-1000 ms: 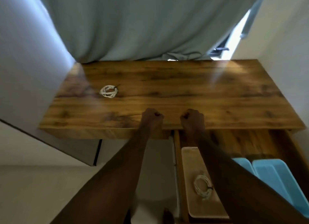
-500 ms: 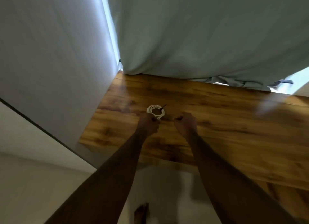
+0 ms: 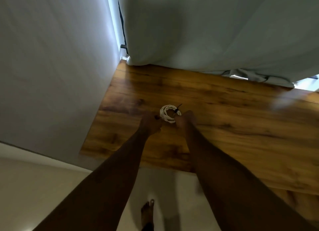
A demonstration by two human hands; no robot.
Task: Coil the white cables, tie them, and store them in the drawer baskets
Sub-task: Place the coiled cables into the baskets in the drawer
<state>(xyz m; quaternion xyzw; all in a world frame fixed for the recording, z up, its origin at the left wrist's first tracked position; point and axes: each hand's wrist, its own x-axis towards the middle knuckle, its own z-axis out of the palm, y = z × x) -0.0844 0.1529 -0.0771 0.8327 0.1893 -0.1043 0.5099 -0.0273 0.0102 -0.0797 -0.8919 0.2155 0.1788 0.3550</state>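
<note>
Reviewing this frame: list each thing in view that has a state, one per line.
white cable: coiled, tied with a dark tie, lying on the desk.
left hand: fingers curled, at the coil's left edge; grip unclear.
right hand: fingers curled, at the coil's right edge; grip unclear.
curtain: drawn, hem resting on the desk.

A wooden tabletop (image 3: pixel 224 113) meets a pale grey wall (image 3: pixel 51 66) on the left. A grey-green curtain (image 3: pixel 207 27) hangs behind it, daylight showing at its edges. Below lies a light floor (image 3: pixel 34 187).

Coiled white cable (image 3: pixel 167 116) on wooden desk (image 3: pixel 224 120), between curled left hand (image 3: pixel 150 123) and right hand (image 3: pixel 187 119).
</note>
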